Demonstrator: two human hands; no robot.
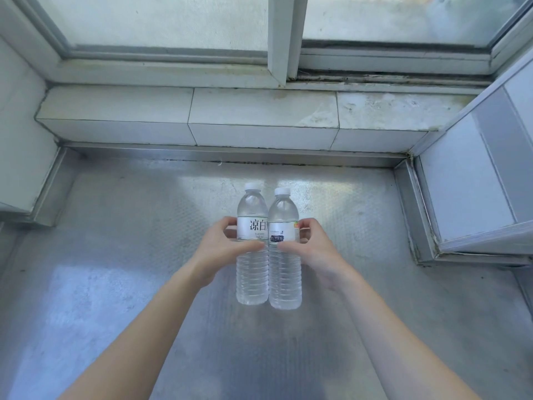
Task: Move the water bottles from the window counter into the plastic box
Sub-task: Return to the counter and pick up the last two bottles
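Two clear water bottles with white caps and white labels stand side by side, touching, on the steel window counter (115, 255). My left hand (222, 249) wraps around the left bottle (252, 272) at its label, thumb in front and fingers behind. My right hand (314, 249) grips the right bottle (285, 278) the same way. Both bottles are upright and full. The plastic box is not in view.
A white tiled ledge (230, 116) runs along the back under the sliding window (282, 39). Tiled walls close in at the left (20, 134) and right (476, 183). The patterned steel counter spreads around the bottles on all sides.
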